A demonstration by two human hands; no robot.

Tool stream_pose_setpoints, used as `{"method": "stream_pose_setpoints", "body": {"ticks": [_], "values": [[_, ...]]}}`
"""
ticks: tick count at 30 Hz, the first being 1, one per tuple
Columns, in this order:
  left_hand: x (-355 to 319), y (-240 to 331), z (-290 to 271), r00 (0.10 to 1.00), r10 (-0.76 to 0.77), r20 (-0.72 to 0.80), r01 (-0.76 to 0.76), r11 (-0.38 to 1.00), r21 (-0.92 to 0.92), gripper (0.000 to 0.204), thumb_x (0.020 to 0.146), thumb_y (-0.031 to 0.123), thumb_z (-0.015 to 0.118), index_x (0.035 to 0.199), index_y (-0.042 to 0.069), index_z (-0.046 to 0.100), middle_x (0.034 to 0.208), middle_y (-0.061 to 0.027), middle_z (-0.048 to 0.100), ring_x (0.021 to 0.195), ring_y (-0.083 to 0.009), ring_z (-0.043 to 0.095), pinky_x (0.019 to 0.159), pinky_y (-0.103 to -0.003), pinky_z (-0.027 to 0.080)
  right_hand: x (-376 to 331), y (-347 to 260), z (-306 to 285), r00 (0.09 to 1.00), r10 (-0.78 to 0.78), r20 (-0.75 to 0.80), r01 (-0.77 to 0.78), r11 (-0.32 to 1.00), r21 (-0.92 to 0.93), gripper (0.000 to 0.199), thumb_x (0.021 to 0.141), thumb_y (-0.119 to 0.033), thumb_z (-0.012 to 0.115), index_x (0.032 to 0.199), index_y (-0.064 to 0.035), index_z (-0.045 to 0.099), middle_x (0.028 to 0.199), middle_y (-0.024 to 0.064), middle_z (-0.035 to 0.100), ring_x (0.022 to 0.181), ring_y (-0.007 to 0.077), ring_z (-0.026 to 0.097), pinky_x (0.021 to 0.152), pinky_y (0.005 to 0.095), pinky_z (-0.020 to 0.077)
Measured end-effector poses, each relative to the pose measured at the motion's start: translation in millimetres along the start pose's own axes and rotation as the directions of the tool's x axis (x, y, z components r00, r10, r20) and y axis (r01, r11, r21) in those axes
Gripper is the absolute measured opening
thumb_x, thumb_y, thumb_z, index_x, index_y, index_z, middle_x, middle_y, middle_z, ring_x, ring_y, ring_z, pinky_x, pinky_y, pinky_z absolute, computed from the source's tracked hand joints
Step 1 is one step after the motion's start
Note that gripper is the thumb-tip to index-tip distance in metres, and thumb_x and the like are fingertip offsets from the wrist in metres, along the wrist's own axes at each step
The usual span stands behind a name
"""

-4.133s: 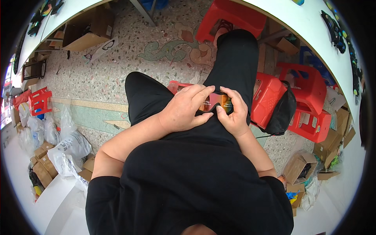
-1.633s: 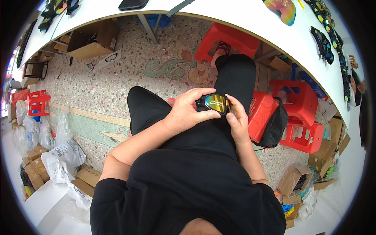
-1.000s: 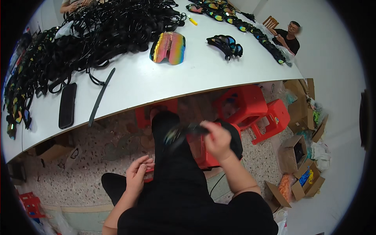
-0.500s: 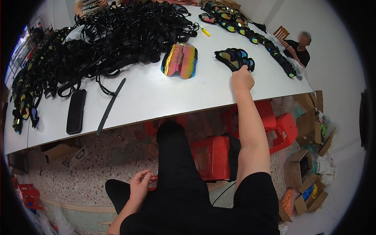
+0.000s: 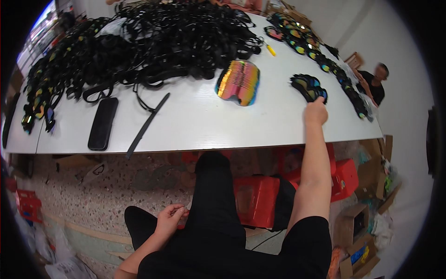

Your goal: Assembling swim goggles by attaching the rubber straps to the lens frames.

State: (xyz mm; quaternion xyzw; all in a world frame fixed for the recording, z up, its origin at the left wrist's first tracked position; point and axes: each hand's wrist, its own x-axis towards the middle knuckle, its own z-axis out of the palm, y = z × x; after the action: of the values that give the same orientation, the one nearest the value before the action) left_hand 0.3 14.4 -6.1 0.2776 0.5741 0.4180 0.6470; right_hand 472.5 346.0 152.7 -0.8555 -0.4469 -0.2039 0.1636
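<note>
My right hand [image 5: 316, 113] reaches out over the right part of the white table [image 5: 195, 128], its fingers closed on the near end of a small bunch of swim goggles [image 5: 308, 87] with black frames and tinted, shiny lenses. The goggles lie on the tabletop. To their left rests a stack of curved, mirrored rainbow lenses [image 5: 238, 83]. My left hand [image 5: 170, 218] is low beside my thigh, below the table edge. Its fingers are loosely bent, and I see nothing held in them.
A big heap of black goggle straps [image 5: 186, 42] covers the table's left and back. In front lie a phone [image 5: 102, 123] and a flat black strip [image 5: 148, 124]. A yellow-handled tool [image 5: 271, 50] and a row of goggles [image 5: 325, 65] are farther back. Red stools [image 5: 255, 200] stand below.
The whole view has swung, so the table and its things sit farther right and lower. My right hand stays on the goggles; my left hand has hardly moved.
</note>
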Motion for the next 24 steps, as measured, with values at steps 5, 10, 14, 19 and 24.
{"method": "stream_pose_setpoints", "body": {"ticks": [5, 10, 14, 19, 24], "values": [[-1, -2, 2, 1.0, -0.004, 0.018, 0.003, 0.999, 0.041, 0.024, 0.097, 0.012, 0.06, 0.114, -0.004, 0.061, 0.099, -0.0104, 0.07, 0.089, -0.0153, 0.067, 0.081, -0.028, 0.054, 8, -6, -2, 0.997, 0.073, 0.027, -0.073, 0.997, 0.017, 0.021, 0.094, -0.017, 0.047, 0.108, -0.0032, 0.052, 0.098, 0.0203, 0.07, 0.09, 0.0391, 0.069, 0.077, 0.049, 0.0543], [-4, -5, 2, 0.999, -0.025, -0.035, 0.026, 0.999, 0.047, 0.024, 0.096, 0.014, 0.062, 0.112, -0.003, 0.063, 0.097, -0.0094, 0.07, 0.088, -0.0147, 0.068, 0.078, -0.027, 0.054, -29, -31, -32, 0.999, 0.02, -0.04, -0.019, 0.999, 0.028, 0.044, 0.088, -0.039, 0.065, 0.115, -0.0054, 0.053, 0.111, 0.0174, 0.062, 0.103, 0.037, 0.063, 0.082, 0.0482, 0.0532], [-4, 11, 24, 0.989, 0.087, 0.12, -0.124, 0.929, 0.348, 0.023, 0.093, 0.017, 0.067, 0.106, -0.002, 0.067, 0.09, -0.0084, 0.072, 0.083, -0.0124, 0.069, 0.071, -0.026, 0.055, -71, -65, -36, 0.78, -0.429, -0.455, 0.595, 0.734, 0.328, 0.043, 0.082, -0.02, 0.072, 0.119, -0.0034, 0.056, 0.105, 0.015, 0.061, 0.1, 0.0334, 0.059, 0.087, 0.0417, 0.0486], [-11, 62, 39, 0.754, 0.565, 0.336, -0.647, 0.545, 0.534, 0.01, 0.084, 0.012, 0.069, 0.089, 0.004, 0.068, 0.08, -0.0114, 0.066, 0.072, -0.0274, 0.066, 0.063, -0.036, 0.053, -135, -158, -81, 0.619, -0.671, -0.408, 0.776, 0.444, 0.448, 0.048, 0.074, -0.019, 0.078, 0.117, -0.0044, 0.061, 0.111, 0.0121, 0.061, 0.104, 0.0311, 0.057, 0.089, 0.0416, 0.0474], [-11, 137, -4, 0.268, 0.89, 0.368, -0.837, 0.026, 0.546, 0.019, 0.072, -0.001, 0.066, 0.089, 0.006, 0.067, 0.078, -0.0088, 0.066, 0.068, -0.0258, 0.064, 0.061, -0.036, 0.051, -134, -168, -57, 0.683, -0.633, -0.365, 0.728, 0.545, 0.417, 0.043, 0.073, -0.009, 0.075, 0.115, -0.0059, 0.065, 0.111, 0.0117, 0.061, 0.103, 0.0313, 0.057, 0.089, 0.0397, 0.0486]]}}
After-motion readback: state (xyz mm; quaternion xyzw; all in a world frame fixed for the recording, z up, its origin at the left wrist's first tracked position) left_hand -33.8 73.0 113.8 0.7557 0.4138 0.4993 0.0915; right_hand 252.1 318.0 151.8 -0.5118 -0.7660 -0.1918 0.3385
